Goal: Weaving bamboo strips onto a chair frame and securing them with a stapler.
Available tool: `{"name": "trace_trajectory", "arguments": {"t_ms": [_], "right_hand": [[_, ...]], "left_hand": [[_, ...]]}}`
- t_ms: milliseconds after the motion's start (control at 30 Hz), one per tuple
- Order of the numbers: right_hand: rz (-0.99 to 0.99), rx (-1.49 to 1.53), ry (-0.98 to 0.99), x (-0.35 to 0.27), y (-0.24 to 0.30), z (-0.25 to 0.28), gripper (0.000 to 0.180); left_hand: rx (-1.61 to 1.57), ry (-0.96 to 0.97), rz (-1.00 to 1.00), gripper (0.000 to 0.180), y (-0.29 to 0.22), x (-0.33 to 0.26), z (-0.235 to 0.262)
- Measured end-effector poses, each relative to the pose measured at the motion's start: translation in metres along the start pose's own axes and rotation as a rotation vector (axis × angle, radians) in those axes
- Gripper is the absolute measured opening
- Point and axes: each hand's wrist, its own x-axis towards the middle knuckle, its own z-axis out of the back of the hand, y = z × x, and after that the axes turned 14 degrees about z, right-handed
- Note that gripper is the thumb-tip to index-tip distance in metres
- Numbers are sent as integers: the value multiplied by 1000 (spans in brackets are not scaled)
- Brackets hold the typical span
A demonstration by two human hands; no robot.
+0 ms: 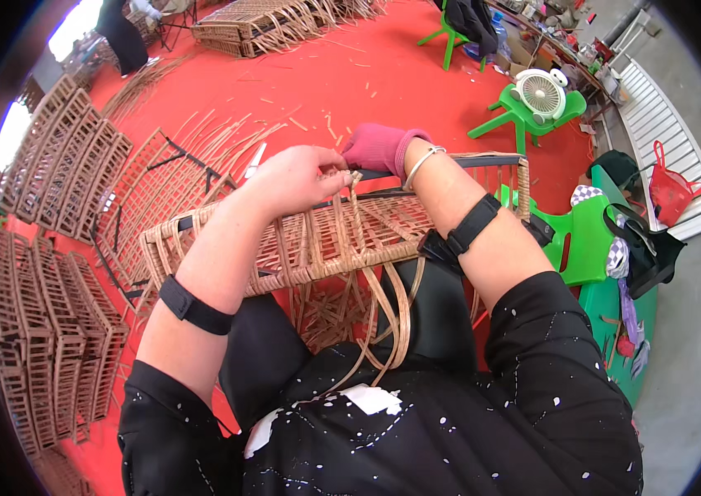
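Across my lap lies a woven rattan frame (284, 273), with wrapped edges, slats and a dark bar along its far side. My bare left hand (305, 175) is at that far side, its thumb and fingers closed on a rattan strand (355, 183) by the rim. Right beside it, my right hand (377, 150) in a pink knit glove is curled over the dark bar; its fingertips are hidden, so what it grips does not show. Long loose rattan strands (400, 318) hang from the near edge in loops over my lap.
Stacked rattan frames (45, 331) stand at the left, and another frame (160, 190) leans close by. More woven pieces (259, 25) lie at the back. On the right are a green chair (574, 240) with bags and a green stool (524, 116) carrying a white fan (541, 93).
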Motion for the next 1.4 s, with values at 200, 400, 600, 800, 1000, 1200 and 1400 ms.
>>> {"name": "trace_trajectory", "arguments": {"t_ms": [200, 400, 600, 800, 1000, 1200, 1400], "right_hand": [[59, 248, -623, -32, 26, -12, 30], [92, 874, -826, -104, 98, -55, 24], [110, 1060, -862, -116, 89, -106, 22], [36, 1028, -771, -119, 101, -101, 19], [89, 1001, -806, -128, 119, -89, 16], [207, 714, -851, -120, 118, -52, 16], [213, 581, -960, -98, 105, -28, 15]], "left_hand": [[92, -655, -195, 46, 6, -26, -38], [39, -749, -131, 22, 1, -58, -60], [128, -727, -64, 20, 1, -55, -75], [47, -749, -55, 19, -1, -42, -68], [51, -752, -30, 19, -1, -35, -65], [36, -633, -29, 21, 0, -36, -57], [34, -668, -119, 17, 3, -37, -56]]}}
